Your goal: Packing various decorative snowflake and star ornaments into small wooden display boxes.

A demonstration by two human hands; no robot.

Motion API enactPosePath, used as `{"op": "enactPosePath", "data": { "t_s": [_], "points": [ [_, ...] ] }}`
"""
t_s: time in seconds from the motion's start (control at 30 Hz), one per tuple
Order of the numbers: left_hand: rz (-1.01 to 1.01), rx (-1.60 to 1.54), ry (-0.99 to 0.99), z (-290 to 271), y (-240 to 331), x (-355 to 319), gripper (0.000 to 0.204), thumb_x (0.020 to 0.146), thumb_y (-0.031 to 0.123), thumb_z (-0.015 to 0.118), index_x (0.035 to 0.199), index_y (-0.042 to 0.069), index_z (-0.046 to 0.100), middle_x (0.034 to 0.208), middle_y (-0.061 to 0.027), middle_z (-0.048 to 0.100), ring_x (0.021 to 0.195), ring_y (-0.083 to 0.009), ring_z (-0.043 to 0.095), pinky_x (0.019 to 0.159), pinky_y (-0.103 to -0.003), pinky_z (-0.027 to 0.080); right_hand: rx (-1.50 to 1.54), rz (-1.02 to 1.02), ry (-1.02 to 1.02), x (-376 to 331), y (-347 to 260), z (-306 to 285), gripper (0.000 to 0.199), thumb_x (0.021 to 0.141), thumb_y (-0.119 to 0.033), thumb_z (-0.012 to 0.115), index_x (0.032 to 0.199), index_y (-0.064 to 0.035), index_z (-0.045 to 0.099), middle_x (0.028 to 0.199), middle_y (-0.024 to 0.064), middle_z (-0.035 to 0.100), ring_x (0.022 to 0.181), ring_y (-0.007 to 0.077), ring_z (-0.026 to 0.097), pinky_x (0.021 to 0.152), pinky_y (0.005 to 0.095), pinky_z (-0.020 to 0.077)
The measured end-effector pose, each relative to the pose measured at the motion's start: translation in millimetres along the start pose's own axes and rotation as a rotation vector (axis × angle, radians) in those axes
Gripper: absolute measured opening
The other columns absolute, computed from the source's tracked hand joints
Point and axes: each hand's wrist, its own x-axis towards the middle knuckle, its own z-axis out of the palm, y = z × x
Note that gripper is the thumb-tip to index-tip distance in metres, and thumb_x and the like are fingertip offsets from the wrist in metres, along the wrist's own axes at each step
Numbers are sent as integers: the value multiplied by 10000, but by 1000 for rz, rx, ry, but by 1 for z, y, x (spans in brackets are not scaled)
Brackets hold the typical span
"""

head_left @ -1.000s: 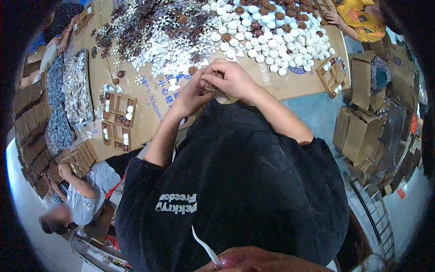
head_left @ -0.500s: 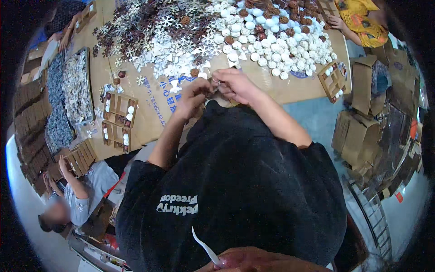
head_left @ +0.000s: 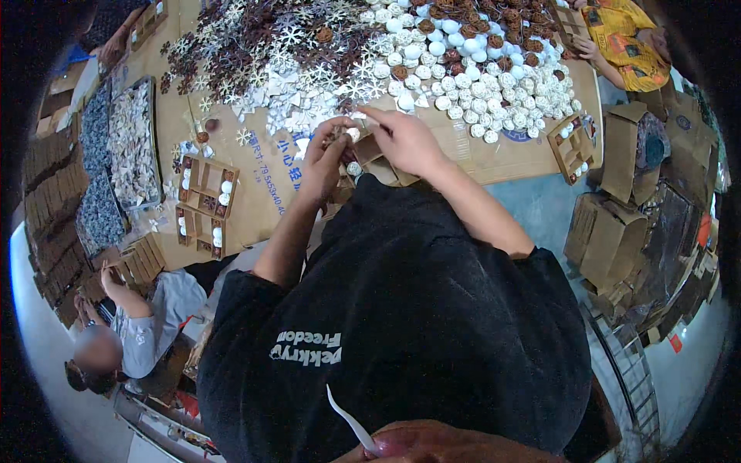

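a small brown-and-white decoration (head_left: pixel 339 136) is gripped in the fingers of the left hand (head_left: pixel 323 158), above the table's near edge. the right hand (head_left: pixel 409 144) is held just right of it, forefinger extended; whether anything is gripped there cannot be told. a wooden compartment box (head_left: pixel 380 168) is partly covered by the hands. white woven balls (head_left: pixel 482 108) are heaped far right.

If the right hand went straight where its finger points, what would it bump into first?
The right hand would probably meet the heap of flat white and dark-brown snowflake shapes; depth is unclear, and the left hand sits close beside that line.
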Motion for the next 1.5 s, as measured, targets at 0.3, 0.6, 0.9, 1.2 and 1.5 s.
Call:
{"op": "enactPosePath", "data": {
  "t_s": [0.3,0.6,0.9,1.2,1.5],
  "points": [
    [-309,-685,-30,-21,-12,8,402,1005,372,448,1197,40,568,1196,-108,606,948,-254,579,907,-435,465,-180,-97,-54,9,-10,-14,383,827,-283,699,1189,-164,654,870,93,578,758,307,623,658,403,516],
    [-215,-956,-611,-59,-11,35,784,789,237,554,1488,-21,309,1128,-84,555,918,-204,562,849,-351,480,457,314,-296,99,64,22,398,840,-327,649,1168,-106,686,931,158,680,873,325,654,786,437,521],
    [-237,-408,-182,-47,9,33,779,861,255,679,1479,-34,301,1547,-132,352,697,-75,397,597,-217,345,-395,2,199,239,127,61,221,873,-258,637,1072,-188,704,1035,149,596,978,336,624,810,435,521],
    [-232,-273,80,-43,16,50,614,932,184,543,1487,27,328,1427,-156,495,682,-72,401,639,-213,410,612,192,438,201,68,-17,279,857,-308,713,973,-55,742,834,71,699,709,131,630,681,301,508],
    [-105,-17,108,-36,11,47,645,910,14,444,1524,16,245,1193,-187,637,660,-85,434,657,-245,439,91,102,22,186,54,28,301,832,-321,649,1001,-85,731,970,121,714,919,286,681,810,402,540]
  ]
}}
